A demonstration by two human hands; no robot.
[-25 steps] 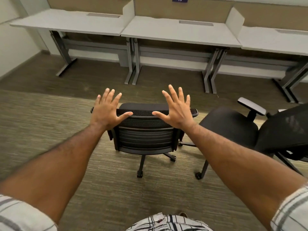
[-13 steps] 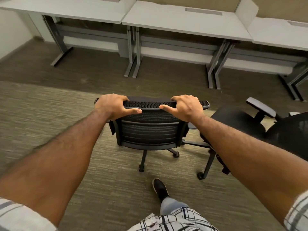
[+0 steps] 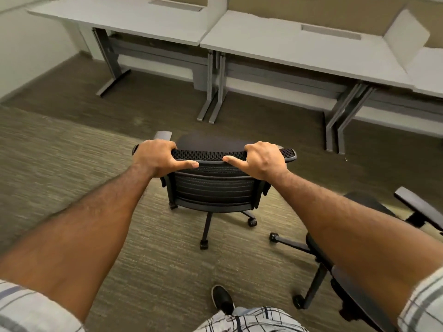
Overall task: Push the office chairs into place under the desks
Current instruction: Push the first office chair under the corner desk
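Gripping stage of the push, as I read it from my end; entries follow.

- Chair (image 3: 213,188): black mesh back, standing on the carpet (image 3: 72,164) well short of the desks, seat turned toward them, roughly in line with the paired legs where the left desk (image 3: 134,17) meets the middle desk (image 3: 287,49).
- Left hand (image 3: 155,158): fingers curled together over the left end of the top rail, thumb stretched along its rear face.
- Right hand (image 3: 262,159): same hold near the right end.
- Second chair (image 3: 350,291): just beside, on my right, not yet handled.

Next move, my judgement: roll forward with even pressure from both hands and steer toward one bay, since a straight line would meet the legs. I cannot tell which desk is meant.

Hard to make out:
- Fingertips, hidden behind the rail.
- Seat front and right armrest of the held chair, blocked by its back and my right hand.
- Most of the second chair, behind my right forearm and cut by the frame.
- Third desk (image 3: 429,75), cropped at the right edge.
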